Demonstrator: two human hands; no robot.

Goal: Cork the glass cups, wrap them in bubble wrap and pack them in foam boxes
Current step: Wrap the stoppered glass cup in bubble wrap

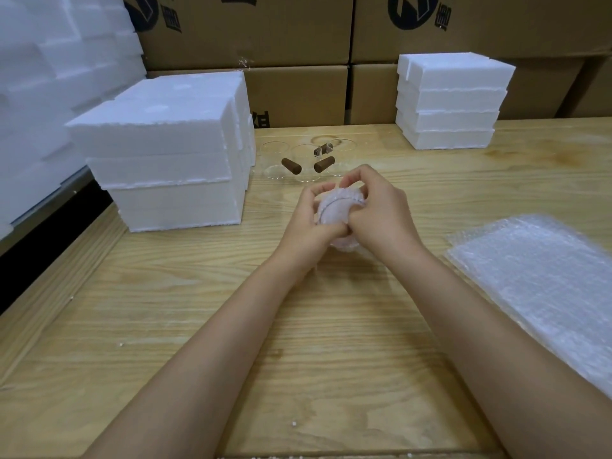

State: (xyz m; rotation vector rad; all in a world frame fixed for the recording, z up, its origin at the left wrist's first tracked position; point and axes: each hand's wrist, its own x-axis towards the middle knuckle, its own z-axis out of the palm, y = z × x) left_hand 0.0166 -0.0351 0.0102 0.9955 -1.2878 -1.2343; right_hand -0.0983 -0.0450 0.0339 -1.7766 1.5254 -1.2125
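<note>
A glass cup wrapped in bubble wrap [334,210] sits between both my hands above the middle of the wooden table [231,326]. My left hand [309,223] grips its left side. My right hand [377,210] curls over its top and right side, fingertips pinching the wrap. Behind them stand several clear glass cups [275,159], three with brown corks [290,165] lying in them. A pile of bubble wrap sheets [543,286] lies at the right. Foam boxes [165,154] are stacked at the left, and another stack of foam boxes [450,104] at the back right.
Cardboard cartons [298,44] line the wall behind the table. More white foam [49,77] is piled at the far left. Small foam crumbs dot the tabletop near the front edge.
</note>
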